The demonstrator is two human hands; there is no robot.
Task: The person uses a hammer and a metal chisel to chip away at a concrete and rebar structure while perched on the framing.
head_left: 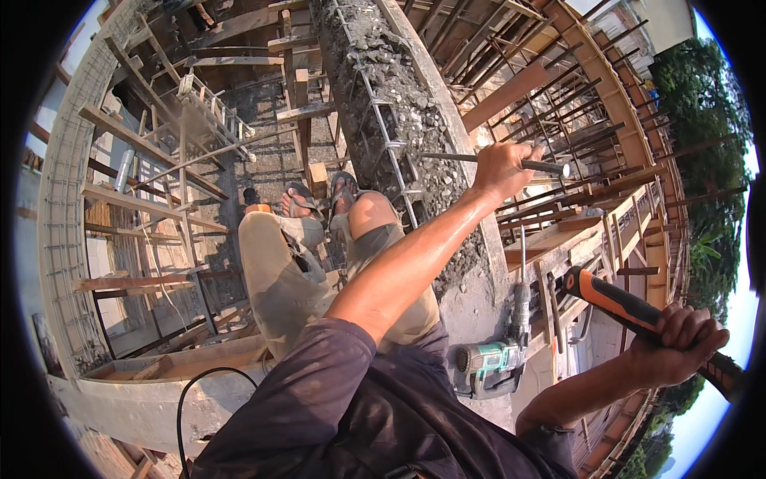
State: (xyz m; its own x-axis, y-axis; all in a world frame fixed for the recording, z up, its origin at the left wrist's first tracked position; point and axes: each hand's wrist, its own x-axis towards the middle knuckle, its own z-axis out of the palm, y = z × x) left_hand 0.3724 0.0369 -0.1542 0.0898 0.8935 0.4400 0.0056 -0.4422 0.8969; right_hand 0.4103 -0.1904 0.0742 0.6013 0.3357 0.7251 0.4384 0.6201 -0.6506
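My left hand (pixel 504 169) is closed around a steel chisel (pixel 448 157). Its thin end points left over the broken concrete of a beam (pixel 415 120), and its blunt round end sticks out to the right of my fist. Raised at the right, my right hand (pixel 682 343) grips a hammer by its black-and-orange handle (pixel 618 303); the hammer's head cannot be made out. Exposed steel bars (pixel 385 128) run lengthwise along the chipped beam top. Beside my right hip lies a green-and-grey hammer drill (pixel 488 359) with a long bit, resting on concrete.
My knees and sandalled feet (pixel 299 203) are left of the beam. Timber props and planks (pixel 159 211) stand over a lower level on the left. Rebar and formwork (pixel 558 120) fill the right side. A black cable (pixel 185 399) curves at lower left.
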